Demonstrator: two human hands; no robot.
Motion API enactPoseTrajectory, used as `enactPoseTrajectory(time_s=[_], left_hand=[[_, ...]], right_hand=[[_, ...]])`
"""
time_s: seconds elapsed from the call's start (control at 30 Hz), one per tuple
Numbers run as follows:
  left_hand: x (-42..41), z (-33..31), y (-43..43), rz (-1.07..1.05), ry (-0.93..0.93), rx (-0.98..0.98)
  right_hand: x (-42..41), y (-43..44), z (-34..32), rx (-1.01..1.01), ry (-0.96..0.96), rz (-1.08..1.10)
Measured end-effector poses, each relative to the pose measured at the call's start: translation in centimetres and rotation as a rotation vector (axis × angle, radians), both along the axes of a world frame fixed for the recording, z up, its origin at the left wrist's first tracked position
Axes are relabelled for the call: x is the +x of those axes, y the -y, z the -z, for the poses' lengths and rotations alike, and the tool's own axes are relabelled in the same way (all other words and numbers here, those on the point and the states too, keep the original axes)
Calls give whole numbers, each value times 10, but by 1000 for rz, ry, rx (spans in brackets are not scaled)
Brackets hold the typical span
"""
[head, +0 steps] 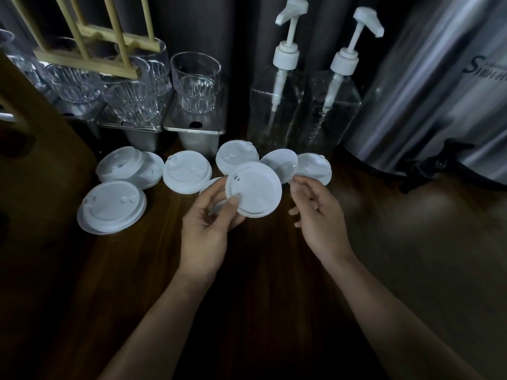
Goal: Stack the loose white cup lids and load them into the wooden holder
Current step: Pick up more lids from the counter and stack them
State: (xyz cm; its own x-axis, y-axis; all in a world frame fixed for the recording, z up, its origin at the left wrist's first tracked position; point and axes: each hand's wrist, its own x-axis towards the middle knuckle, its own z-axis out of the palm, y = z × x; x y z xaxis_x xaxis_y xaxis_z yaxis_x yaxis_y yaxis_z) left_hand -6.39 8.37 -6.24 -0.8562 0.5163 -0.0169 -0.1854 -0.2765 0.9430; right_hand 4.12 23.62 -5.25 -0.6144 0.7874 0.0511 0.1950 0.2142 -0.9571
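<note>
A lid (253, 197) is being pinched above the middle of the counter (247, 270) by the left hand (204, 231), thumb on its face, while the right hand (318, 215), fingers (300, 211) loosely curled, is being held beside loose lids (186, 171) near the back edge; rims probably need aligning, same side up, for nesting.

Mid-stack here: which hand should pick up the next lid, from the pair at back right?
Right. The left hand already holds a lid, while the right hand has its fingertips at the rim of the back-right lids. So it likely has the shorter reach.
</note>
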Motion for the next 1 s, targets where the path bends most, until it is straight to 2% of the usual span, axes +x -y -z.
enactPoseTrajectory(time_s=[0.2,0.63,1.0], left_hand=[[2,-1,-1,6,-30,-24],[3,-4,-1,0,-53,-35],[3,-3,-1,12,-47,-50]], right_hand=[[-3,-5,3,-2,130,-81],[-15,-7,5,-46,30,-149],[13,-13,12,77,-127,63]])
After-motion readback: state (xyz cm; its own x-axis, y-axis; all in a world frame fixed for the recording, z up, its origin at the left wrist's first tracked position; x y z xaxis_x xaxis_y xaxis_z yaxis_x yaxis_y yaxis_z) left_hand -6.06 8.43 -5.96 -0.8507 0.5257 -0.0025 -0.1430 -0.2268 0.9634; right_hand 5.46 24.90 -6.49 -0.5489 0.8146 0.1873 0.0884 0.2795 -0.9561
